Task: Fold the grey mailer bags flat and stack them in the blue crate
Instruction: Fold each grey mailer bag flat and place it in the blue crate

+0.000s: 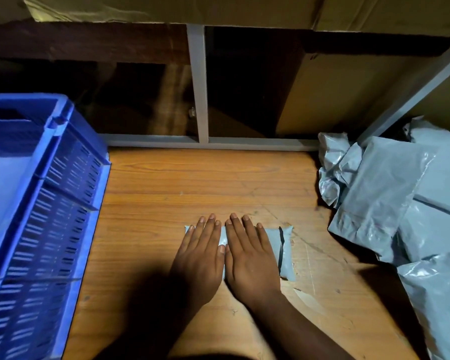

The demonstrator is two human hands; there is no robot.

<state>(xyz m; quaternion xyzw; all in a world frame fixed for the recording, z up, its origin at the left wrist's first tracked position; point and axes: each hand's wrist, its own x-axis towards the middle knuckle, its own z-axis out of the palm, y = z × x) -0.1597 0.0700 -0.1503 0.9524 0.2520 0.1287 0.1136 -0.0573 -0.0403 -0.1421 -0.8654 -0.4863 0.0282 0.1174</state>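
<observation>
Your left hand [200, 258] flat, palm down, fingers straight and together, your right hand [251, 258] flat just beside it, thumbs nearly touching, both forearms reaching forward from below

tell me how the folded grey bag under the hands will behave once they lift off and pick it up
The folded mailer bag looks puffy at its uncovered end, so it may spring open once the left hand and right hand lift. Its glossy film probably slides easily on the wooden table. It likely weighs little and would sag if held by one edge.
</observation>
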